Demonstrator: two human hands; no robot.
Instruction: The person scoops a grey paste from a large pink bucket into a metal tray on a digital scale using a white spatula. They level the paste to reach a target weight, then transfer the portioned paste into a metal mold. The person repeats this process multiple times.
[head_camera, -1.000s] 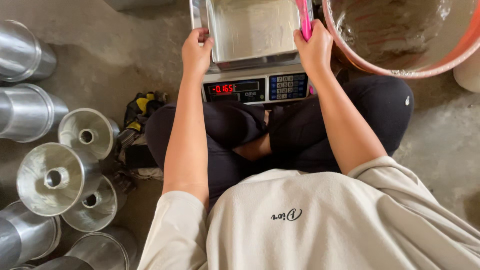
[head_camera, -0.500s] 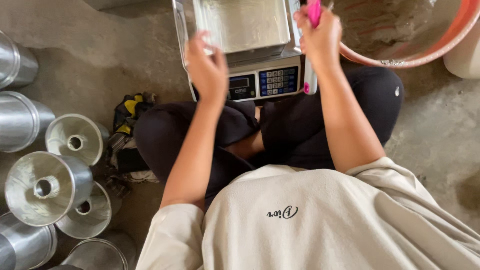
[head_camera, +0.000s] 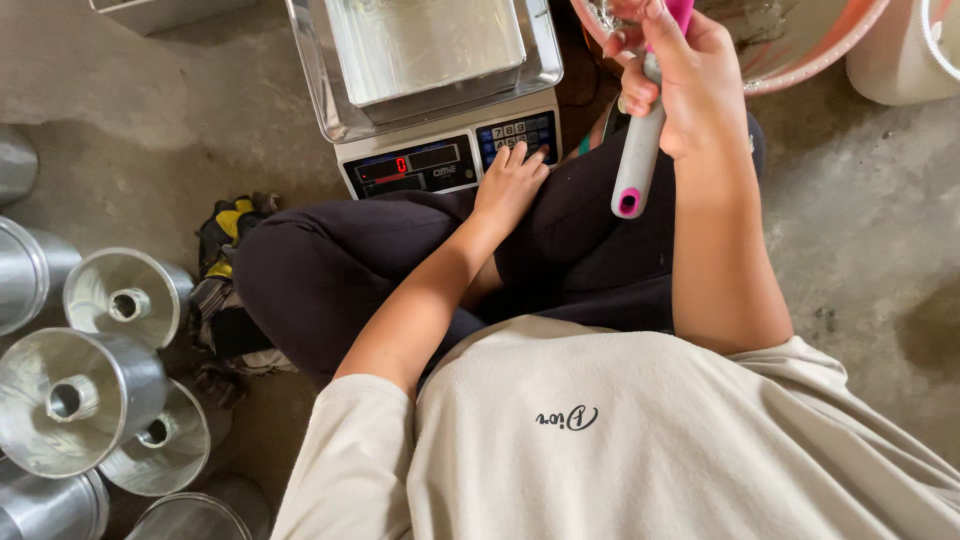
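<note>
I sit cross-legged on a concrete floor in front of a digital kitchen scale (head_camera: 445, 165) that carries a rectangular metal pan (head_camera: 425, 45) on its platform. My left hand (head_camera: 510, 185) reaches over my knee, and its fingertips press the scale's keypad beside the red display. My right hand (head_camera: 680, 85) is raised at the upper right, closed around the white handle of a spatula (head_camera: 635, 160) with a pink end. Its blade end is hidden behind my hand, by the rim of a large pink mixing bowl (head_camera: 800, 55).
Several shiny tube cake moulds (head_camera: 80, 400) stand on the floor at the left. A dark cloth with yellow patches (head_camera: 225, 235) lies by my left knee. A white bucket (head_camera: 905, 55) stands at the top right, past the bowl.
My left hand left the pan's edge, swung down and landed on the scale's keypad. My right hand let go of the pan and lifted the spatula. The display reading changed.
</note>
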